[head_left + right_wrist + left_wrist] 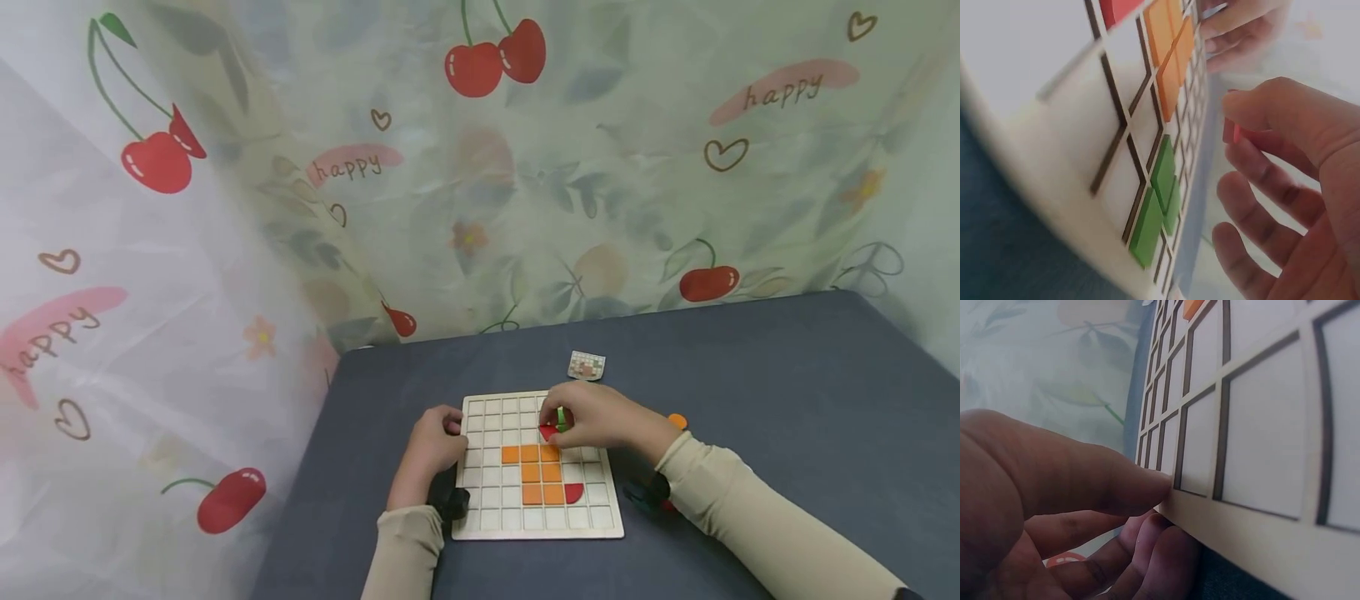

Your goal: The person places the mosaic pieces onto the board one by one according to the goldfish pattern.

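Note:
A square wooden grid board (487, 530) lies on the table. My left hand (437, 437) pinches its left edge, thumb on the rim and fingers curled beneath. My right hand (600, 412) holds a small red piece (1229, 128) between thumb and index finger, just over the grid's upper right part. Orange squares (530, 472) fill several middle cells, and a red piece with a rounded corner (573, 493) sits beside the lower ones. Green pieces (1146, 231) lie in cells near the right hand, which partly covers them in the head view.
Behind the board lies a small card with a printed grid picture (587, 366). An orange piece (678, 421) rests on the dark tabletop (787, 400) beyond the right wrist, and the right sleeve covers part of that area. A patterned curtain (570, 192) hangs behind the table.

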Tool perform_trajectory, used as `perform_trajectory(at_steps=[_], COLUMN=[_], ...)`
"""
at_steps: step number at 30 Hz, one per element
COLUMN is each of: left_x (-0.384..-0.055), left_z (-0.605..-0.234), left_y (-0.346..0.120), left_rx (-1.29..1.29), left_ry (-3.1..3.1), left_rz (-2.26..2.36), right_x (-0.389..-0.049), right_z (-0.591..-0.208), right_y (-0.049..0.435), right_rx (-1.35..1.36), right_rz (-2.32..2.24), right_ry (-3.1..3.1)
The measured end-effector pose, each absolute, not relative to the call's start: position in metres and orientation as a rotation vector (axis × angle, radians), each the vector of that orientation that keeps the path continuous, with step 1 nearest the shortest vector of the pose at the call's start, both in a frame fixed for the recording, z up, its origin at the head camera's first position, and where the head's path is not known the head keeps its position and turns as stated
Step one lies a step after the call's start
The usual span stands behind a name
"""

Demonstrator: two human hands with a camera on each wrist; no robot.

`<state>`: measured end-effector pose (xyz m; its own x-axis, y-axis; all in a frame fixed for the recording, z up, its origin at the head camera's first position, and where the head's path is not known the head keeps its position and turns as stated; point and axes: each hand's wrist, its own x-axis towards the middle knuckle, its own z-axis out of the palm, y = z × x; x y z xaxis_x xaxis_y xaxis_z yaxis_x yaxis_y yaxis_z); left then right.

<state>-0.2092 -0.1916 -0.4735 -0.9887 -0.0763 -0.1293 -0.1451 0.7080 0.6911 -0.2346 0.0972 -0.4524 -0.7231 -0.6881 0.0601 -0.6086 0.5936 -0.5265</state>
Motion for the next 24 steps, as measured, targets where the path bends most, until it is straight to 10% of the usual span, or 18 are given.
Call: perform_trajectory(at_steps=[24], left_x=[-0.211], left_z=[-0.474], left_y=[-0.192], left_rx=[-0.167], left_ry=[2.841], left_rz=[1.146], right_x=[-0.265], right_z=[-0.464], right_y=[0.036], right_rx=[-1.213], right_rz=[-0.742], right_ry=[2.485])
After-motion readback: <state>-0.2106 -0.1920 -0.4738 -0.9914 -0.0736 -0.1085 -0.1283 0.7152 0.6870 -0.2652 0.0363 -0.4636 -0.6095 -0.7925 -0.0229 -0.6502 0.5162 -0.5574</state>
